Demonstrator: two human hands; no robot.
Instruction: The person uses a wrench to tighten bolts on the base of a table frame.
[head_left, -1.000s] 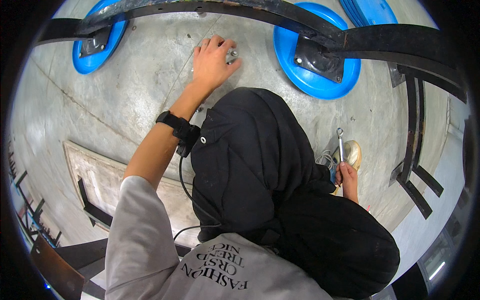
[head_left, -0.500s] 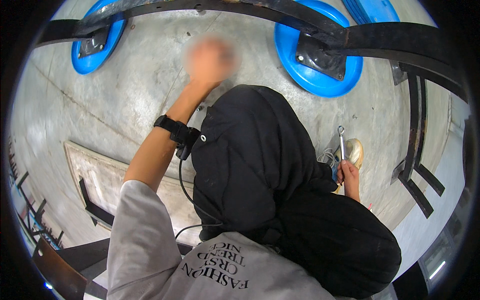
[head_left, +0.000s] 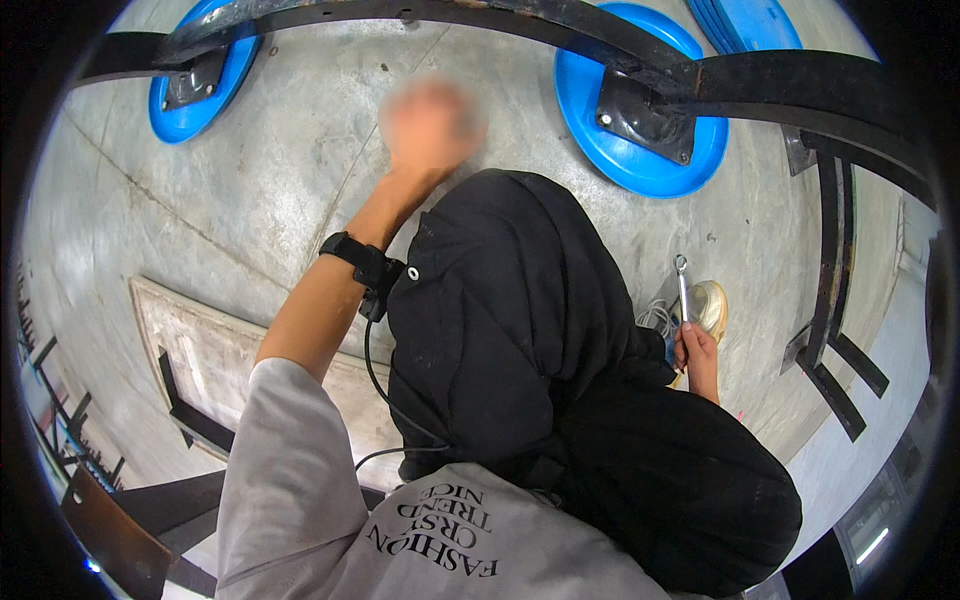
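Wrench (head_left: 682, 290) observed at the person's right side, over the concrete floor (head_left: 300, 170) and just beside a light-coloured shoe (head_left: 710, 306). Its handle is gripped near the lower end by the right hand (head_left: 697, 349), that grip being closed around it; the ring end is left free and directed away from the body. The left hand (head_left: 432, 124) is extended forward; it is blurred, so the state of its grip and any content cannot be told. A black device (head_left: 368, 268) is strapped to the left wrist. The space between the hands is occupied by a knee in black trousers (head_left: 500, 320), by which most of the right arm is hidden. Ahead, two blue dishes (head_left: 577, 115) are partly covered by black plates (head_left: 645, 122) and a curved black bar (head_left: 790, 88), which is extended across the far side. Right side bounded by a black frame (head_left: 829, 260); a pale board (head_left: 228, 352) is seen at left.
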